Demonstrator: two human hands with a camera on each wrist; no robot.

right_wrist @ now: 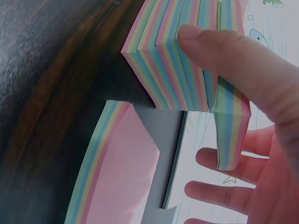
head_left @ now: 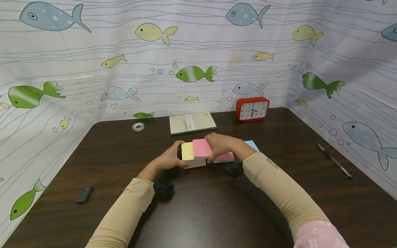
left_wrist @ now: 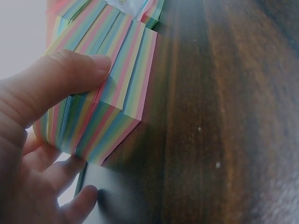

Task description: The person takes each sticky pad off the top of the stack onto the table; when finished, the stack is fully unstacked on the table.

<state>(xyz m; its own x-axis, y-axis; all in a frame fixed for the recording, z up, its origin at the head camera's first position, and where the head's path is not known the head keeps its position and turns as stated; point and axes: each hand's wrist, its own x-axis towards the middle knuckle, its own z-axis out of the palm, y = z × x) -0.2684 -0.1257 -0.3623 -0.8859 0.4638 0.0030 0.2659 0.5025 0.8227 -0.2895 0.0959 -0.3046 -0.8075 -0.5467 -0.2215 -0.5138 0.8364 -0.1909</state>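
A stack of sticky note pads (head_left: 187, 151), striped in pink, yellow, green and blue along its sides, is between my two hands at the middle of the table. My left hand (head_left: 169, 156) grips its left end, thumb on the near side and fingers behind. On top lies a pink-topped pad (head_left: 201, 147), offset to the right beyond the pads below. My right hand (head_left: 221, 146) pinches the right end, its thumb across the striped side and fingers at the far side of the top pad. Another pink-topped pad (right_wrist: 119, 172) lies on the table below the right hand.
A blue-topped pad (head_left: 252, 144) lies partly behind the right wrist. Farther back are a notebook (head_left: 192, 123), a tape roll (head_left: 138, 126) and a red clock (head_left: 252, 109). A pen (head_left: 334, 161) lies at right, a small dark block (head_left: 84, 194) at left.
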